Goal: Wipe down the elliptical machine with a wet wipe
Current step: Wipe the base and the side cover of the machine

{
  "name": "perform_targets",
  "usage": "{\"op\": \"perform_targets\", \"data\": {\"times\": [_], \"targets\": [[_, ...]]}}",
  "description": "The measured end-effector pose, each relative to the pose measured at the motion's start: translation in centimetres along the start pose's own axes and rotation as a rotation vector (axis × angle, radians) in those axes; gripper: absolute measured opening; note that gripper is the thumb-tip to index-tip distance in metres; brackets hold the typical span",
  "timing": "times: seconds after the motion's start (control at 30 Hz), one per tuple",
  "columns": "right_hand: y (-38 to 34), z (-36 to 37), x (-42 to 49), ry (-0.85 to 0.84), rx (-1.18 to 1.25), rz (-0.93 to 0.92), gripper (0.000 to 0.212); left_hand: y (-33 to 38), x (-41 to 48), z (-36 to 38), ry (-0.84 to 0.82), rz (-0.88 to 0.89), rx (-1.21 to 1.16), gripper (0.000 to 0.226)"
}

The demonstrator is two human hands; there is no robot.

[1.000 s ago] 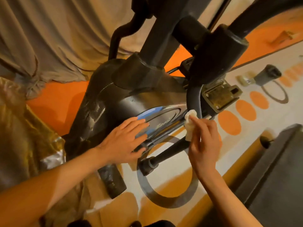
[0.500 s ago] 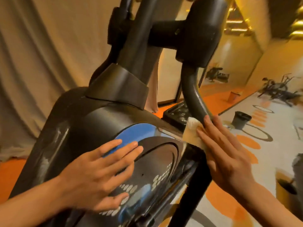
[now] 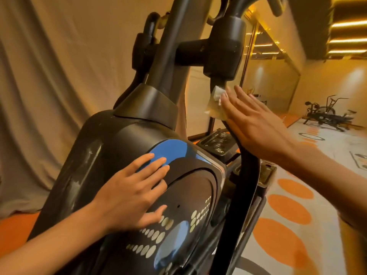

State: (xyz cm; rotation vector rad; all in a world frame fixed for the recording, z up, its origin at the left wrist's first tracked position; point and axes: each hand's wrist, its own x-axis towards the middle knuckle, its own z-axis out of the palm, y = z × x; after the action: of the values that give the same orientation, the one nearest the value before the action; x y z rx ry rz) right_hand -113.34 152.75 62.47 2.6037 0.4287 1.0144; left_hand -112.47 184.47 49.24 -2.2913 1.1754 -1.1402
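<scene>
The black elliptical machine fills the middle of the view, with a glossy side cover marked in blue. My left hand rests flat on that cover, fingers straight and spread. A curved black swing arm rises at the right to a bulky pivot housing. My right hand presses a crumpled white wet wipe against the upper part of this arm, just below the housing, with straight fingers. The palm hides part of the wipe.
A beige curtain hangs behind the machine on the left. The floor at the right is pale with orange spots. An exercise bike stands far off at the right. A dusty pedal plate sits behind the swing arm.
The view has tilted up from the floor to the machine's upper part. My right hand has slid the wipe up the swing arm toward the pivot housing. My left hand stays on the side cover.
</scene>
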Motion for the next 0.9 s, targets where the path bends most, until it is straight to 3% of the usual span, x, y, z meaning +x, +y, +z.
{"op": "perform_targets", "data": {"times": [0.1, 0.27, 0.53, 0.67, 0.8, 0.9], "targets": [[-0.7, 0.6, -1.6, 0.012, -0.041, -0.029, 0.061, 0.3, -0.3, 0.0, -0.018, -0.002, 0.020, 0.045], [-1.6, 2.0, -6.8, 0.053, 0.049, 0.028, 0.060, 0.3, -0.7, 0.3, -0.033, -0.005, 0.054, 0.053], [-1.4, 1.3, 0.3, 0.016, -0.078, 0.007, 0.068, 0.7, -0.8, 0.1, -0.076, -0.025, 0.059, 0.054], [-1.9, 1.3, -3.4, 0.015, -0.060, 0.032, 0.061, 0.6, -0.9, 0.3, -0.050, -0.041, 0.079, 0.055], [-2.7, 1.4, -7.0, -0.006, -0.022, 0.033, 0.072, 0.8, -1.1, 0.6, -0.045, -0.047, 0.063, 0.053], [-2.7, 0.6, -3.9, -0.028, 0.008, 0.084, 0.082, 0.8, -1.1, 0.5, -0.052, -0.048, 0.065, 0.053]]}}
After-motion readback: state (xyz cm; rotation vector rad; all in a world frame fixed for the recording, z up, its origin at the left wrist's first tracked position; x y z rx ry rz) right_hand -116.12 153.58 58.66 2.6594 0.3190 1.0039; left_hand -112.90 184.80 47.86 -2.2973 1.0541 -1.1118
